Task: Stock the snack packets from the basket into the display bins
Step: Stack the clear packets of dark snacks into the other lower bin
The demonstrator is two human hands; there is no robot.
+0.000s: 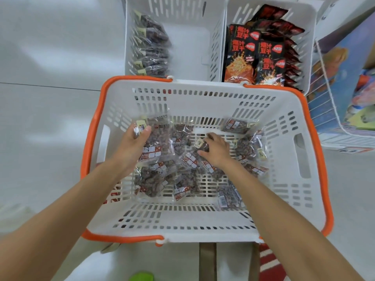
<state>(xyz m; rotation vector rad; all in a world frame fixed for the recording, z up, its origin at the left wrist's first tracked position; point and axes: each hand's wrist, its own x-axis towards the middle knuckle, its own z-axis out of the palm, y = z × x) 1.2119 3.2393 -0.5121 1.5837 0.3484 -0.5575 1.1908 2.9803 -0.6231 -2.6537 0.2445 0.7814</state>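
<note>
Plainly, stocking was partway done. The left bin [182, 43] held one row of clear packets [151, 45] stood on edge against its left wall, with most of its floor bare. The right bin [304, 37] was nearly full of black-and-red packets [255, 57], upright in rows. The basket [203, 222] stood just in front of both bins and still held a loose, overlapping layer of clear snack packets [156, 179], well over a dozen by my estimate, so the greater part of this lot remained to be moved, presumably to the left bin, whose contents matched.

Both hands were inside the basket. The left hand [136, 142] was closed around the top of a packet [154, 142] near the far left corner, its pale label showing above the fingers. The right hand [217, 153] lay fingers-down on the middle of the pile, curled on a packet [199, 145]; whether it had a firm hold could not be told.

Materials: the packets were thin, glossy, crinkled film over lumpy dark contents, with red-and-white printed labels; they would be slippery and shapeless in the hand. The basket was rigid white slotted plastic with an orange rim and handles. The bins were like white slotted plastic, rectangular, with rounded corners.
</note>
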